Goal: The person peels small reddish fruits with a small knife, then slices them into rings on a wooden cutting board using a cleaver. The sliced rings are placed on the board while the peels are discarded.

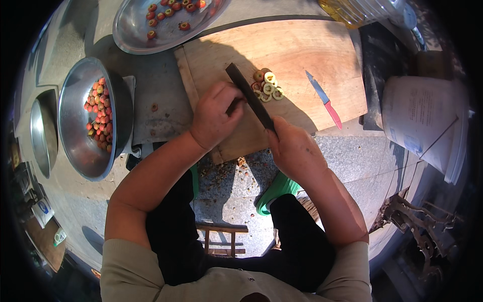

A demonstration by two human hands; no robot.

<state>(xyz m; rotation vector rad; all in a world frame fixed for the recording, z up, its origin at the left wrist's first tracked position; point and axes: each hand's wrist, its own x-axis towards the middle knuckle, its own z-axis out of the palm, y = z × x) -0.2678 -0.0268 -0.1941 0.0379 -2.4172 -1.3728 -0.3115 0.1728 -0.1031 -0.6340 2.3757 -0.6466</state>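
My right hand (299, 150) grips a kitchen knife (250, 96), its broad dark blade seen almost edge-on and slanting up to the left over a wooden cutting board (307, 45). Close along the blade's left side is my left hand (216, 113), its fingers curled in; anything they hold is hidden. Just right of the blade lies a small cluster of cut hawthorn fruits (268, 86), several with pale flesh and hollow centres facing up. A paring knife (324, 99) with a red handle rests on the board's right side, touched by neither hand.
At the left stands a steel basin (70, 118) of whole red fruits (100, 113). Another basin (132, 43) at the top holds cored fruits (176, 7). A white bucket (422, 121) is at the right, an oil jug (359, 11) at the top right. Scraps (239, 171) litter the ground below the board.
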